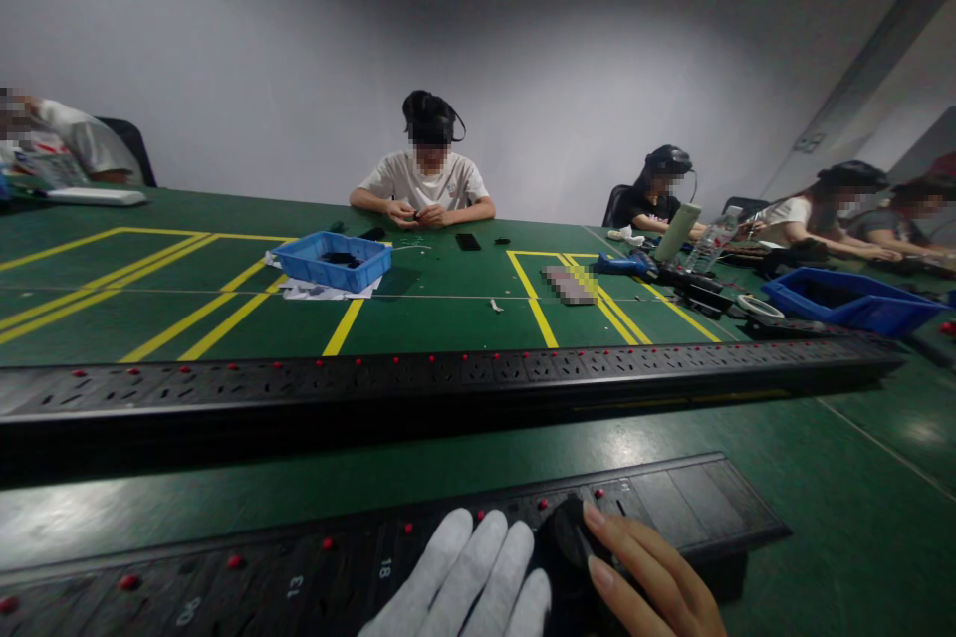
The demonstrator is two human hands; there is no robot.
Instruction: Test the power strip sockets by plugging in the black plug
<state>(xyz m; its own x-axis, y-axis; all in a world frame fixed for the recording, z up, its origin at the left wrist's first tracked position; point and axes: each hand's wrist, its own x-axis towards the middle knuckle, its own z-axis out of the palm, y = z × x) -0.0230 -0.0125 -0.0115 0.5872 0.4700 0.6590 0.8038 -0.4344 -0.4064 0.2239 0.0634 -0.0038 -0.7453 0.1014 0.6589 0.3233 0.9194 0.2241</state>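
Note:
A long black strip of sockets (pixel 358 572), with red buttons and white numbers, lies across the green table in front of me. My left hand (pixel 478 577), in a white glove, rests on it with fingers stretched out side by side. My bare right hand (pixel 646 572) pinches a black rounded plug-like piece (pixel 569 532) between thumb and fingers, against the strip near its right end. What lies under that piece is hidden.
Another long black socket strip (pixel 448 373) runs across the table beyond my hands. Farther off are a blue bin (pixel 333 261), a larger blue bin (pixel 851 304), a blue tool (pixel 623 264) and a phone (pixel 469 242). A person (pixel 429 179) sits opposite; several others work around the table.

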